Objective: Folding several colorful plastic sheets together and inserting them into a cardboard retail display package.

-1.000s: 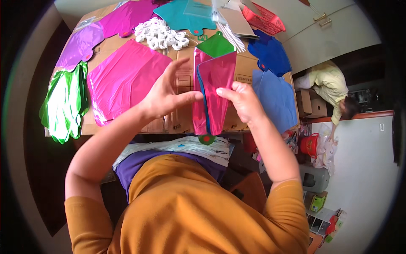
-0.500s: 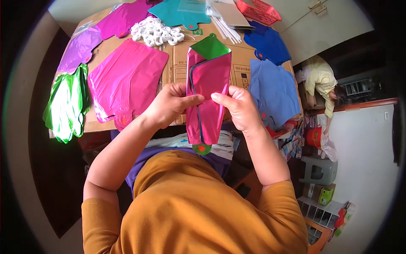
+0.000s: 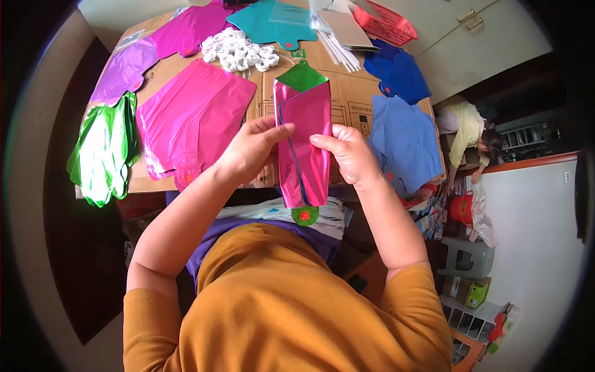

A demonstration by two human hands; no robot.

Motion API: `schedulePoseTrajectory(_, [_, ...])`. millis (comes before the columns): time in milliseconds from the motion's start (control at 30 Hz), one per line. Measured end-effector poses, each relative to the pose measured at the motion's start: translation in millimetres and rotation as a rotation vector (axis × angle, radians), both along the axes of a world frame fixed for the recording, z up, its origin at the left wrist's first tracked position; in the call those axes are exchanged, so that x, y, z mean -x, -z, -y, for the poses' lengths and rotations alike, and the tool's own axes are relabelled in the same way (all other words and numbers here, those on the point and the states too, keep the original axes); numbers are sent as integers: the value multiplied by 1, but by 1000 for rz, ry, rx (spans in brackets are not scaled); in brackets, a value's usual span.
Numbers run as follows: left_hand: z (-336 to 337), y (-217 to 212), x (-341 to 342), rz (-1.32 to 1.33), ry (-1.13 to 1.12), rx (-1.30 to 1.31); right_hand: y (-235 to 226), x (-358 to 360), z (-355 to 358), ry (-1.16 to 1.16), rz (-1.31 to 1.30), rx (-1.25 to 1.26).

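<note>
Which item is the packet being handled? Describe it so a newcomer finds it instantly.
Start at the large cardboard surface. At its near edge, the left hand and right hand hold a narrow folded pink packet between them. Unlike the wide pink foil to its left, it shows a pointed green top and a rounded green tab below.

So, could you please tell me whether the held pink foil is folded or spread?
Folded: the pink foil is a narrow packet, an overlapping edge running down its front, green foil showing at both ends.
</note>
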State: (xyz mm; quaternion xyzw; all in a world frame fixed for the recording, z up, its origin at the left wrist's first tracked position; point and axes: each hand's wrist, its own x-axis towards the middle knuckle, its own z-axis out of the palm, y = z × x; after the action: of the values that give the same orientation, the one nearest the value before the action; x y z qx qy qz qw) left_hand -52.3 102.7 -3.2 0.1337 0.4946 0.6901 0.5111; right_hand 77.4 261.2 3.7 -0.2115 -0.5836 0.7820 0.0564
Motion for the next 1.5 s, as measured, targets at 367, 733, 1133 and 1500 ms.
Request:
schedulePoseTrajectory(367, [-18, -21, 56, -204, -164, 128, -4, -2, -4, -118, 16, -154])
schedulePoseTrajectory(733, [8, -7, 10, 147, 206, -227, 1, 1, -8, -43, -16, -44])
schedulePoseTrajectory(1133, [-23, 24, -7, -386, -262, -5, -7, 17, -13, 67, 54, -245])
schedulePoseTrajectory(1500, [-26, 15, -5, -785, -216, 281, 14, 7, -45, 41, 113, -278])
